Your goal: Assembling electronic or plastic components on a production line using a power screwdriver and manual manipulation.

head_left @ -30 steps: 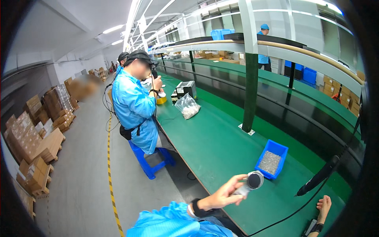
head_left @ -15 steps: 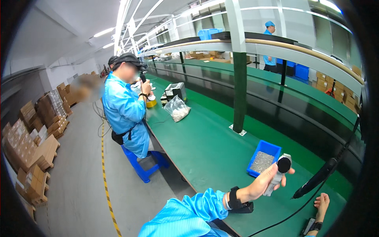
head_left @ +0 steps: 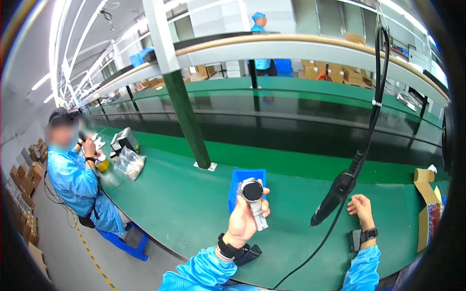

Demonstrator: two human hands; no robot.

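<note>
My left hand (head_left: 244, 220) is closed around a smartwatch (head_left: 252, 190) with a round black face, silver case and light grey strap. It holds the watch up in front of a blue bin (head_left: 234, 189), hiding most of the bin's inside. To the right, a black electric screwdriver (head_left: 335, 195) hangs tilted on its cable, tip pointing down to the left. Just right of the screwdriver, my right hand (head_left: 360, 207) is over the green bench with loosely bent fingers and nothing seen in it. The hand and the tool look apart.
The green workbench (head_left: 286, 237) has a post (head_left: 187, 116) standing on it. A bag of white parts (head_left: 132, 164) and a grey-black device (head_left: 124, 141) lie left, near a seated co-worker (head_left: 73, 169). An open cardboard box (head_left: 424, 218) stands right. A cable (head_left: 318, 250) crosses the bench.
The view has swung right, bringing the whole screwdriver, its cable and the cardboard box into sight. My left hand still holds the smartwatch, its face now turned more toward me.
</note>
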